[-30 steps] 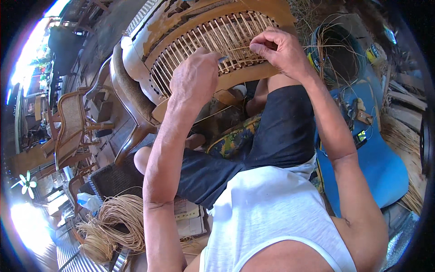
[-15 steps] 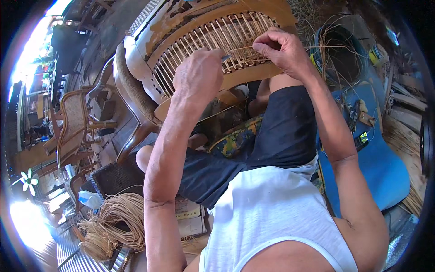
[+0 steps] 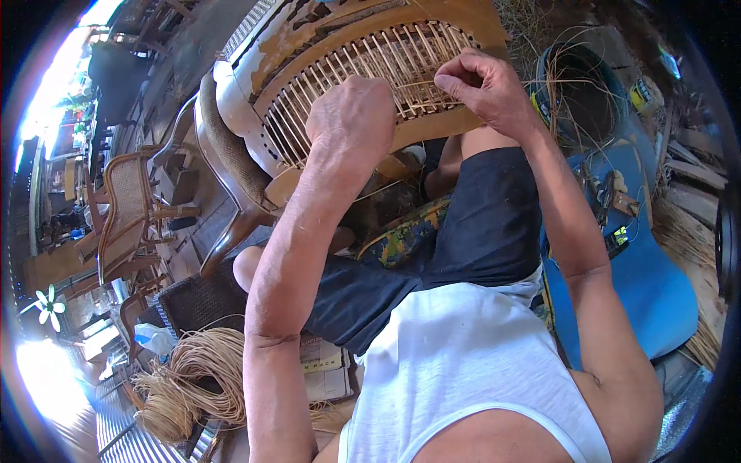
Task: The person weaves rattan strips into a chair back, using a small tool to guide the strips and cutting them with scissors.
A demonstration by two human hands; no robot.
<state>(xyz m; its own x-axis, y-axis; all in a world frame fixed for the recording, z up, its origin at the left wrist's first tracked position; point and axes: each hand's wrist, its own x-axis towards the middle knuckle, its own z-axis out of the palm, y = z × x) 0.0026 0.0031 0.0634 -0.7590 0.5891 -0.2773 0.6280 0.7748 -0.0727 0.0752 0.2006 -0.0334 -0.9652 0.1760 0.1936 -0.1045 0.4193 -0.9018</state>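
A wooden chair frame (image 3: 440, 127) lies across in front of me, its oval opening strung with rows of pale cane strands (image 3: 370, 58). Over the left-centre of the strands my left hand (image 3: 353, 116) is closed in a fist, back of the hand upward; whatever it grips is hidden beneath the fingers. My right hand (image 3: 490, 92) pinches a thin cane strip (image 3: 421, 82) between thumb and forefinger, above the right part of the weave. The strip runs leftward over the strands toward my left hand, and a loose length trails off to the right.
A dark bucket (image 3: 583, 96) with tangled cane stands at the right, beside a blue seat (image 3: 656, 285) with small tools on it. Coiled cane (image 3: 208, 370) lies at lower left. A cane-backed chair (image 3: 123, 204) stands at the left.
My left hand has moved slightly right and turned; the small bluish tip that showed beside its fingers is now hidden. My right hand has barely moved and keeps its pinch.
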